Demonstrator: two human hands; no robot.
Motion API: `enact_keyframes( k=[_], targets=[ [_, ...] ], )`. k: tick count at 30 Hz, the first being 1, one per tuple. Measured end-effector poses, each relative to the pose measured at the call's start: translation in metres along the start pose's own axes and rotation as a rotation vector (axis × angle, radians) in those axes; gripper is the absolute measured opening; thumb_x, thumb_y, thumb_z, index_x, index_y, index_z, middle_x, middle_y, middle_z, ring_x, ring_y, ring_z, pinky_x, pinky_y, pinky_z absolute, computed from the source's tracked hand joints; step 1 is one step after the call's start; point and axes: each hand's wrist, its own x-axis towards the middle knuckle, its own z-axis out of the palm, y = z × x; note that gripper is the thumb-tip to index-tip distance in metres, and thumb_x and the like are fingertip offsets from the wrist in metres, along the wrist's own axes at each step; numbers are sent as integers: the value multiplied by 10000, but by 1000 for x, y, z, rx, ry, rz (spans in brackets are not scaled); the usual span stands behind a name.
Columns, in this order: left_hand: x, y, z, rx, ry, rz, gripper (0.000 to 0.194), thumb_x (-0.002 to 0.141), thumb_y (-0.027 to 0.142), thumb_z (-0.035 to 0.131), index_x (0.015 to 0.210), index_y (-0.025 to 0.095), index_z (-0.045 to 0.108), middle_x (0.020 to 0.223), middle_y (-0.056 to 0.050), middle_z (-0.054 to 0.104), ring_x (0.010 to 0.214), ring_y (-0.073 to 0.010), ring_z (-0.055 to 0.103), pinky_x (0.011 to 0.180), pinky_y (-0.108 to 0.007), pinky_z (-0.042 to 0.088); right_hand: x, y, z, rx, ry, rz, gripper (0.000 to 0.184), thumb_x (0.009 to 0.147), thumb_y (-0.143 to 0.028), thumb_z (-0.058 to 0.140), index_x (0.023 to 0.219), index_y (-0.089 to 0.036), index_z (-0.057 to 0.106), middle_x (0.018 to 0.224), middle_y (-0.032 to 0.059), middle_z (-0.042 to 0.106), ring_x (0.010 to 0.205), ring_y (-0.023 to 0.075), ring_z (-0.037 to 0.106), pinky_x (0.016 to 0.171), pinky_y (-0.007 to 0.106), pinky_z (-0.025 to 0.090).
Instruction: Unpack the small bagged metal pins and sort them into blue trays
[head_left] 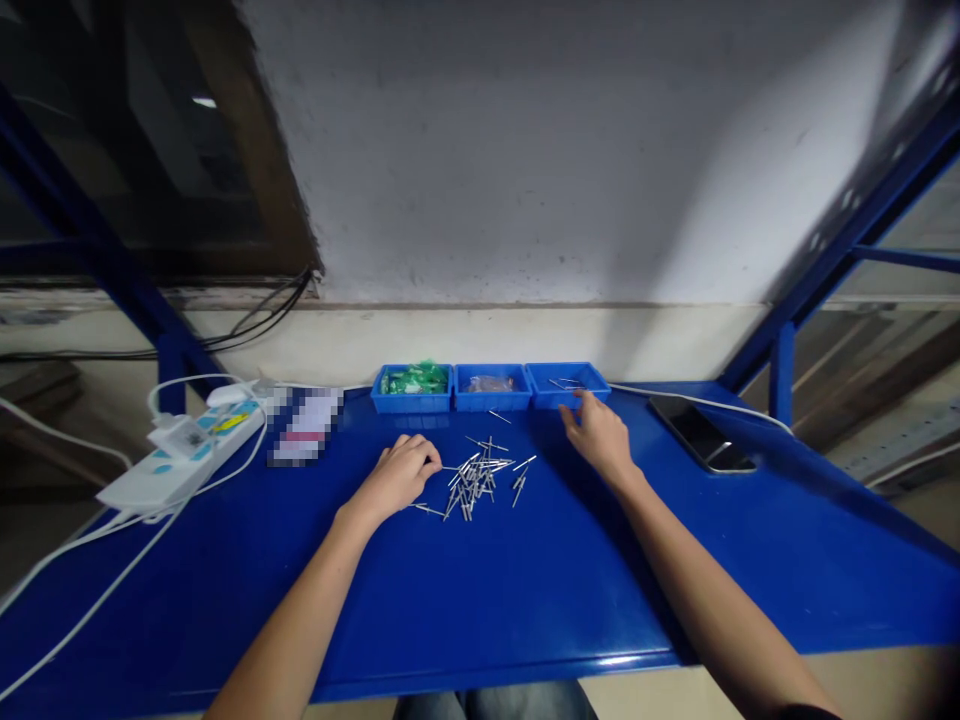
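A loose pile of silver pop rivets [474,482], thin metal pins with a thicker end, lies on the blue table [480,590]. At the pile's left edge is my left hand [401,472], fingers curled, with one rivet sticking out from the fingertips. My right hand [600,437] reaches to the front rim of the right blue bin [568,398]; its thumb and index finger are apart and I see nothing between them. A few thin rivets [566,383] lie inside that bin. One stray rivet [499,416] rests behind the pile.
The left bin [412,404] holds green plastic packets, the middle bin [493,402] small items in clear plastic. A phone [701,433] lies at right. At left are a blurred paper [304,428] and a white power strip [180,460] with cables. A wall stands behind.
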Motion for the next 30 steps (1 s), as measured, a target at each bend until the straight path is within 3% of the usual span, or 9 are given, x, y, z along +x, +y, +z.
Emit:
enact_keyframes(
  k=[2,5,8,15,19,25,30],
  targets=[
    [1,4,0,-24,50,20,225,904,309,383,803,204,554,890,-34,607,887,-212,506,797,-351,384,-12,-21,-3,144,2,-177,329,909,-378,419,1133,-156,515,893,85,655,816,207,617,687,292,437],
    [2,13,2,-49,152,31,266,923,333,340,795,202,533,822,-32,618,834,-203,528,748,-318,390,-32,-57,-5,263,-43,-551,313,900,-396,455,1098,-169,539,894,72,637,825,184,590,725,285,430],
    [3,22,7,-44,212,37,301,935,329,307,766,200,520,772,-33,622,787,-198,552,746,-315,395,-50,-81,1,249,-18,-741,233,909,-346,455,1018,-178,574,855,64,624,771,169,565,687,279,400],
    [0,37,10,-185,183,40,304,938,335,299,768,206,517,705,-11,602,667,-159,575,639,-265,402,-61,-86,6,282,78,-745,229,923,-294,424,835,-193,610,712,32,572,655,138,512,626,264,349],
    [-3,41,8,-267,243,146,203,919,296,361,923,220,549,869,-22,618,833,-163,569,771,-283,426,-58,-85,2,361,76,-663,308,926,-291,405,705,-186,592,641,24,542,604,131,500,604,257,355],
    [-2,40,8,-168,275,157,261,931,278,309,806,206,526,767,-22,591,792,-176,538,737,-294,409,-58,-86,0,379,49,-682,224,920,-302,421,905,-182,609,748,39,593,682,143,542,633,254,386],
    [-3,40,4,-180,225,102,280,934,324,315,799,214,535,754,-15,620,731,-166,581,678,-267,407,-50,-78,-7,317,106,-784,240,909,-285,430,804,-189,624,718,40,583,639,136,518,620,271,376]
  ],
)
